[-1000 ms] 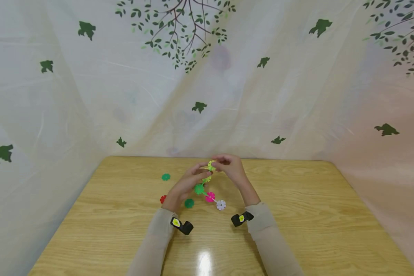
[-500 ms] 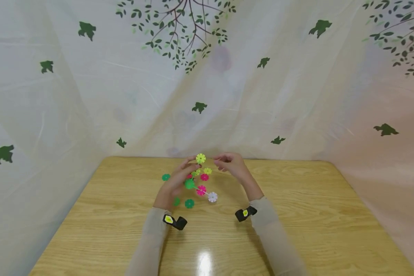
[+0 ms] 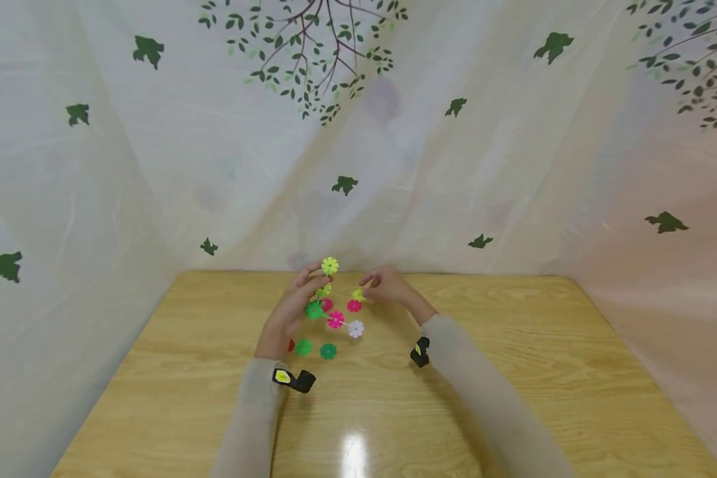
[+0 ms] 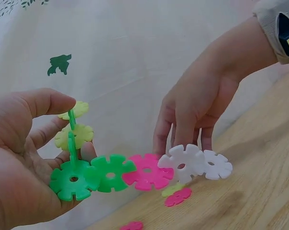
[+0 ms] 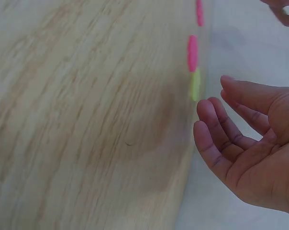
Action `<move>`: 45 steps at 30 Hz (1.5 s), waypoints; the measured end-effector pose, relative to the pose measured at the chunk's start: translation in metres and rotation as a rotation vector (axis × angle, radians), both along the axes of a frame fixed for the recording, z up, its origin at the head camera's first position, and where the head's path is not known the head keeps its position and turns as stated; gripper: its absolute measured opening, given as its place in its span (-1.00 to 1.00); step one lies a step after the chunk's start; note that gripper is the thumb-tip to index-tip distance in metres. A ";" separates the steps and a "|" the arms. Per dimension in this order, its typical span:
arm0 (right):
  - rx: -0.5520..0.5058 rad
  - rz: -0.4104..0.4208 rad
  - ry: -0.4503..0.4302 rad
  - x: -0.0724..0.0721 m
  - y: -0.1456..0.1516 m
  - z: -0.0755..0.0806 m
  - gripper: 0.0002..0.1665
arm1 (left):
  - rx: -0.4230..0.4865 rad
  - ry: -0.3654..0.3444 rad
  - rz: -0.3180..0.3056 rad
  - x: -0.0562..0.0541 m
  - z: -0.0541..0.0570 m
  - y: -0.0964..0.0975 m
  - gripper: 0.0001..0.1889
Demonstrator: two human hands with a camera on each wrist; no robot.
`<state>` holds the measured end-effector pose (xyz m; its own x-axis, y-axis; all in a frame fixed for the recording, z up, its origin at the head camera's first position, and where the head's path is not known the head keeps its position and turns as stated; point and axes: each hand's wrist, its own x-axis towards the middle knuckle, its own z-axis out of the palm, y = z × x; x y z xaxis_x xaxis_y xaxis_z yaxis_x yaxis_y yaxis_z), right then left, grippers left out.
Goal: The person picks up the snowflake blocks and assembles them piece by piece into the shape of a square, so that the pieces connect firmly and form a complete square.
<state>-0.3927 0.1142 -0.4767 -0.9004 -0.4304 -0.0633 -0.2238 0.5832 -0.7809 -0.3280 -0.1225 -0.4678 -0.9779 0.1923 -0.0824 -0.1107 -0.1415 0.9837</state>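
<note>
Pale cloth point(image 3: 406, 166) hangs behind a wooden table point(image 3: 514, 372). Above the wood, a chain point(image 4: 110, 173) of flower-shaped discs is pinched by the left hand point(image 3: 287, 309), thumb and fingers closed on it. The right hand point(image 3: 390, 285), thumb and fingers apart, is just beside a yellow disc point(image 3: 358, 295), next to a pink disc point(image 3: 354, 306). Nearer the wearer lie a green disc point(image 3: 303, 347) and a darker one point(image 3: 328, 351).

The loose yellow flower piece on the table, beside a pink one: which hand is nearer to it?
The right hand: its fingertips are right beside the yellow flower piece. The left hand is farther off, to its left, holding linked flower pieces.
</note>
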 end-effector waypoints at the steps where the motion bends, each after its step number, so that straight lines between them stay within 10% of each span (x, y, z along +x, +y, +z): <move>1: 0.017 0.000 -0.007 -0.002 -0.002 -0.003 -0.66 | -0.004 0.000 0.005 0.001 0.000 0.000 -0.53; 15: 0.256 0.025 0.071 -0.005 -0.015 -0.004 -0.76 | 0.016 -0.035 0.005 0.000 -0.005 0.021 -0.52; 35: 0.143 0.084 -0.162 0.009 0.019 -0.003 -0.76 | -0.038 -0.020 -0.042 0.002 -0.011 0.032 -0.48; 40: 0.088 0.193 -0.088 0.011 0.010 -0.006 -0.81 | -0.040 -0.025 -0.036 0.002 -0.011 0.030 -0.48; 45: 0.085 0.122 -0.017 0.009 -0.002 -0.010 -0.85 | -0.024 -0.025 -0.054 0.002 -0.010 0.030 -0.47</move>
